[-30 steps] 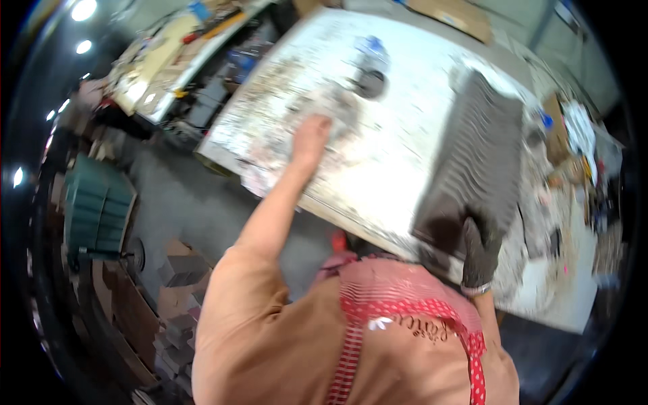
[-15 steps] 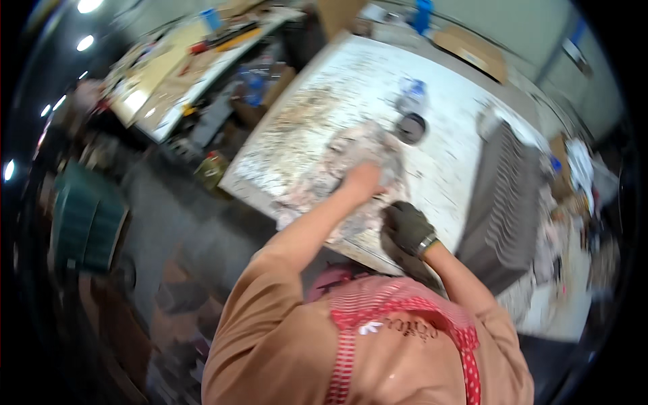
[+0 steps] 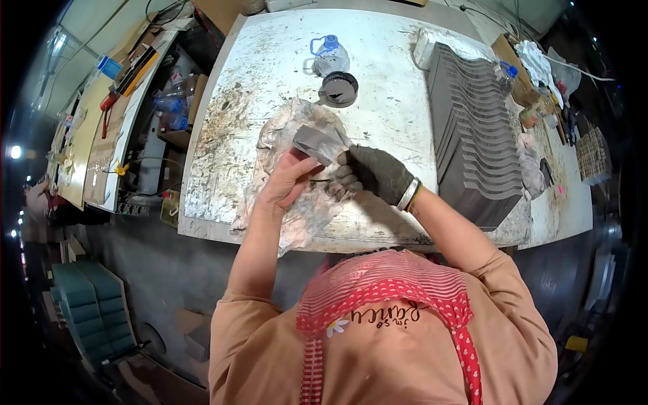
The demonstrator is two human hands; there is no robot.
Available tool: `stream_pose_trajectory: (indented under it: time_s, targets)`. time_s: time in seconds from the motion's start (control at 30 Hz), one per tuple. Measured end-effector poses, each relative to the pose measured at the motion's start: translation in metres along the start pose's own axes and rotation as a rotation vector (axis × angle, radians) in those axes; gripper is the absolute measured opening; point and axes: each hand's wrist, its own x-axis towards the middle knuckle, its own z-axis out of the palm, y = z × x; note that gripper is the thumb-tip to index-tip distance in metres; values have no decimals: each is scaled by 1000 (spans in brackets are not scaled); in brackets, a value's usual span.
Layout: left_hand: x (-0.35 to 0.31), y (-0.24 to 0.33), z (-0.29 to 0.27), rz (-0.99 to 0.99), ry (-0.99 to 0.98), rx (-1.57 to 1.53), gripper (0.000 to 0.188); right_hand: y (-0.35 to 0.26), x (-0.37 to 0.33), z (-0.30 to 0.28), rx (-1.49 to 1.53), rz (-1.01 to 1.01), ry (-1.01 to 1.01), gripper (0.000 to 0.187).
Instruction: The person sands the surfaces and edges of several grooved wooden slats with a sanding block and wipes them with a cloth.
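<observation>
- The small grey plate (image 3: 316,143) is up off the table (image 3: 398,101), held between both hands, near the middle of the near half of the table top.
- It looks flat, thin and stiff, like a piece of metal or hard plastic. I think it is light, since fingers alone hold it up.
- Its edges may be sharp or dirty, so holding it by the two short sides, as now, seems the safe way.
- The left hand (image 3: 291,181) is bare and curled closed around the near left edge of the plate.
- The right hand (image 3: 378,174) wears a dark glove and pinches the right edge of the plate.
- Under the hands lies a crumpled, dirty cloth (image 3: 283,202). It is soft and floppy and hangs a little over the near edge of the table.
- Farther away stand a clear bottle with a blue cap (image 3: 329,55) and a round dark tin (image 3: 338,88), just beside each other.
- On the right is a long stack of grey plates (image 3: 476,128).
- Half a second ago the left hand lay flat on the cloth and the gloved hand was lower, near the table edge. Now both have come together on the plate.
</observation>
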Motion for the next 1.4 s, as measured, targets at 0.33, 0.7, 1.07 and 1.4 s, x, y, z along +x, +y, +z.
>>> stream_pose_trajectory:
  time_s: [0.33,0.7,1.07,1.4]
  targets:
    - [24,-11,1,-121,-207,-78,62,6,0,-6,729,255,-387,50]
    - [146,63,-36,131,387,1338,28,-85,-10,0,-241,-154,215,45]
    - [192,46,-13,391,202,1731,15,-118,43,-61,-784,-202,368,44]
    - [192,46,-2,428,-43,1860,15,-118,84,-77,-1100,-145,467,51]
